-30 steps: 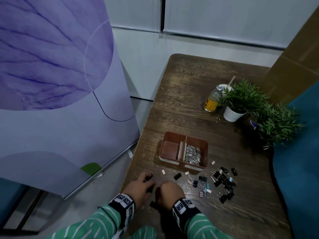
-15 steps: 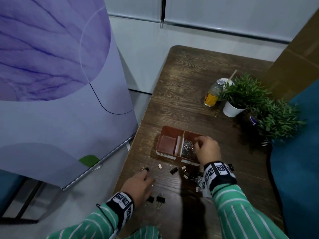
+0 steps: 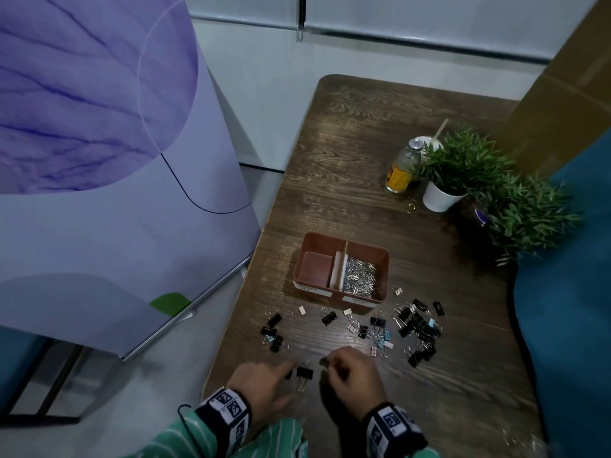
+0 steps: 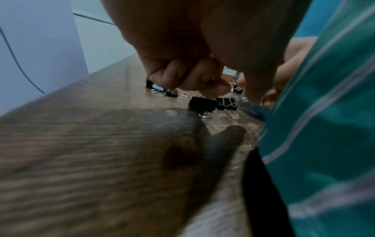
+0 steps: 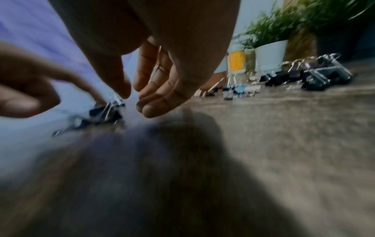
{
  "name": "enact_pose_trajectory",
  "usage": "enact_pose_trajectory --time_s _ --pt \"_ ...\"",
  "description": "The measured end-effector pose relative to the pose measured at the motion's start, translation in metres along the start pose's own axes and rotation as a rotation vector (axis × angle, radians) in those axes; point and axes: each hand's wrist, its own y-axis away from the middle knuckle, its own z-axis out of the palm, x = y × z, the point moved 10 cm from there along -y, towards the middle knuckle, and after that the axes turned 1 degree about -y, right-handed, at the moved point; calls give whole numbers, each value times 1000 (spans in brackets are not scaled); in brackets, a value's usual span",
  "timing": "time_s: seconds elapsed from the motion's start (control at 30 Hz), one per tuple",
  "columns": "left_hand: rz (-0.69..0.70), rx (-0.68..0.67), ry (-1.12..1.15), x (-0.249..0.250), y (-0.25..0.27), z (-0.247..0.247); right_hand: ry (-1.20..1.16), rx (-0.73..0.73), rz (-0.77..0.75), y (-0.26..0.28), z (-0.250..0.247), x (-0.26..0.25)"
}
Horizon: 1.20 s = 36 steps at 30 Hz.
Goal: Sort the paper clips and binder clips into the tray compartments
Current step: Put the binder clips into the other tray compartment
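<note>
1. Lying on the wooden table (image 3: 380, 133) between both hands, a black binder clip (image 3: 304, 372) sits at about 6 o'clock from the tray (image 3: 383, 259).
2. Paper clips (image 3: 358, 276) fill the tray's right compartment; more binder clips (image 3: 418, 325) lie scattered at its 5 o'clock.
3. The left hand (image 3: 264, 385) hovers low at the clip's 9 o'clock, index finger stretched toward it, other fingers curled under; whether it touches is unclear.
4. The right hand (image 3: 350, 378) hangs at the clip's 3 o'clock, its fingers (image 5: 154, 89) loosely bent, thumb apart, holding nothing visible.
5. Both wrist views are blurred, and striped sleeves (image 3: 211, 438) are cut off at the frame's bottom.
</note>
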Motion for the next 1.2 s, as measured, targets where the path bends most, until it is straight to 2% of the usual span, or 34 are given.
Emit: enact_pose_trajectory --time_s 0.07,0.27,0.63,0.83,0.9,0.97,1.07,1.2 --pt "-16 -37 -19 9 -7 1 27 -91 20 12 26 7" --pt "-46 -25 -46 18 -24 0 198 -173 -41 15 46 -4" --pt "-42 59 256 10 -26 -7 44 -62 51 10 35 1" --pt "-98 44 519 -6 -28 -16 -85 116 174 11 12 21" --pt "-129 76 579 -19 -22 -23 -30 108 182 12 8 23" --pt "-155 77 602 -31 -14 -22 63 21 153 14 14 17" --pt "-122 42 456 -40 -2 -14 278 -126 70 15 34 1" --pt "-94 55 249 -45 8 -6 422 -185 79 7 50 -21"
